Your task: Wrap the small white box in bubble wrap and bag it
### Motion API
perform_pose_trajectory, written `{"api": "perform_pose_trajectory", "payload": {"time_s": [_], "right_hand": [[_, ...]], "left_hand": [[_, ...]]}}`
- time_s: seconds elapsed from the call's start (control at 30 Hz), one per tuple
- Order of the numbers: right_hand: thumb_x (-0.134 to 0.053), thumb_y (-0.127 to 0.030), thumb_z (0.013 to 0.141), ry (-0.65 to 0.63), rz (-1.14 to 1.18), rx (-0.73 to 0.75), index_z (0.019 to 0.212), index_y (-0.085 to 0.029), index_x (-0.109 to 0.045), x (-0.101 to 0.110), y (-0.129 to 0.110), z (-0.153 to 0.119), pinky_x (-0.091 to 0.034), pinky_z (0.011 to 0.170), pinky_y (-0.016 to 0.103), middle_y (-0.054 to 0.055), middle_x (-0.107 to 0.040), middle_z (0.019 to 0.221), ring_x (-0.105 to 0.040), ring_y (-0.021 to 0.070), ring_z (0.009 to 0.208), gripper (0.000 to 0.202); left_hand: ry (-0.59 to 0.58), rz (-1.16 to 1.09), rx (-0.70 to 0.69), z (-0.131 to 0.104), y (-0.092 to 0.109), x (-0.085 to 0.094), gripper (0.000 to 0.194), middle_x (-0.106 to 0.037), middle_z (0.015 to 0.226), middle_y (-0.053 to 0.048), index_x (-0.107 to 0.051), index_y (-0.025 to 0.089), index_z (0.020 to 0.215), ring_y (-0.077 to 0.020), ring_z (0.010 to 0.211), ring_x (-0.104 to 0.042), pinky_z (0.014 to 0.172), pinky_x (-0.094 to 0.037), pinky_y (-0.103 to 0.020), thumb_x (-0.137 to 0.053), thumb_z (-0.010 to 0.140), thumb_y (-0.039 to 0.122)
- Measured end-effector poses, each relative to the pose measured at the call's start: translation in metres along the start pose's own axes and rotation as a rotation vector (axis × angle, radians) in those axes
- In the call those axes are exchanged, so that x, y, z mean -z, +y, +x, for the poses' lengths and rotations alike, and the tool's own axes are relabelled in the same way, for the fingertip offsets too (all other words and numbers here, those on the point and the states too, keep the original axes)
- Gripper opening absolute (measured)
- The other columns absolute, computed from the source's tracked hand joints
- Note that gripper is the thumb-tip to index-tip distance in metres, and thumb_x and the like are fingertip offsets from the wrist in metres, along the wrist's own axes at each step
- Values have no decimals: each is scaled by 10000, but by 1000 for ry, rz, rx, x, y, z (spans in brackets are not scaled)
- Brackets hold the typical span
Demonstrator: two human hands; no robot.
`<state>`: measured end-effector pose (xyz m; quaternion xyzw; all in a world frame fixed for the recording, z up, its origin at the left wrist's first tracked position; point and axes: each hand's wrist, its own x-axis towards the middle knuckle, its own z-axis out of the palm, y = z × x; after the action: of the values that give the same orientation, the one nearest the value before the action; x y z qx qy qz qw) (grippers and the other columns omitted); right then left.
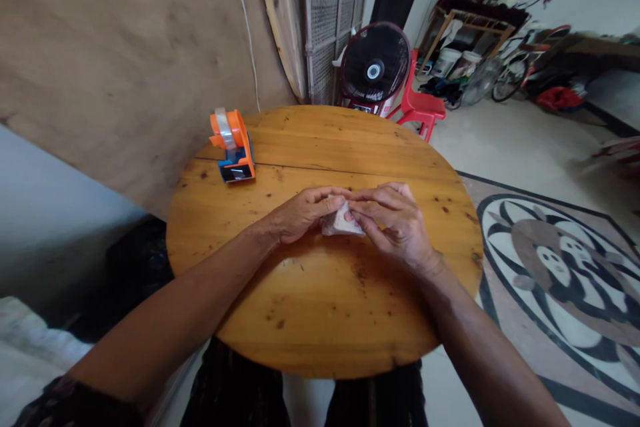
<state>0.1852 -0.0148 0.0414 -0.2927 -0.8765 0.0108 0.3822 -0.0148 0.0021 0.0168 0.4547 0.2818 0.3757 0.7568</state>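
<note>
Between my hands, over the middle of the round wooden table (pixel 310 287), is a small whitish packet (pixel 342 221) that looks wrapped in clear plastic. My left hand (pixel 311 212) grips its left side, thumb on top and fingers behind. From the right, my right hand (pixel 395 219) pinches the packet's upper right part with thumb and fingertips. The fingers cover part of the packet, so what is inside cannot be made out. An orange and blue tape dispenser (pixel 234 147) with a roll of clear tape stands near the table's far left edge, apart from both hands.
Beyond the table stand a dark round fan (pixel 375 63) and a red plastic chair (pixel 421 103). A brown wall (pixel 125 47) rises on the left. Rightward on the floor lies a panda-patterned mat or inlay (pixel 565 267). A bicycle (pixel 515 70) is farther back.
</note>
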Motion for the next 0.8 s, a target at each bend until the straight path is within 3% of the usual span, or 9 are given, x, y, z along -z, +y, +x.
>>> {"api": "perform_pose_trajectory", "payload": {"time_s": [0.2,0.43,0.57,0.7,0.8], "right_hand": [[-587,-232,873,-38,-117,25,1086,-287,-682,0,-1,-3,-379,907,434,40,-700,1131,-644,206,899,239],[-582,-221,847,106,-103,-40,1143,-286,-654,2,-7,-5,-417,866,438,61,-665,1165,-623,250,978,312],[-569,-237,857,57,-85,-72,1231,-286,-609,3,-9,-3,-417,887,450,71,-604,1264,-586,266,1058,379],[-568,-269,867,-38,-100,-50,1173,-303,-653,3,-10,-3,-402,908,465,63,-570,1306,-559,281,1094,319],[-556,-262,873,3,-64,-69,1145,-306,-664,5,-11,-3,-394,937,483,58,-565,1313,-559,284,1107,296]], "left_hand": [[-21,-18,-14,1,0,1,331,-693,896,-41,-677,172,1028,-137,850,-632,875,-465,-301,-717,773,379],[34,-71,4,-2,9,0,371,-692,926,-68,-661,144,1036,-149,817,-639,808,-483,-303,-750,745,357],[22,-37,-25,-3,8,3,350,-687,929,-54,-658,159,1058,-142,823,-633,805,-481,-289,-722,772,350],[0,27,-57,-3,6,6,353,-683,907,-36,-656,179,1106,-126,823,-624,820,-470,-282,-685,804,358],[-1,53,-57,-4,7,5,343,-684,925,-35,-656,187,1105,-124,822,-628,801,-471,-274,-683,808,354]]}}
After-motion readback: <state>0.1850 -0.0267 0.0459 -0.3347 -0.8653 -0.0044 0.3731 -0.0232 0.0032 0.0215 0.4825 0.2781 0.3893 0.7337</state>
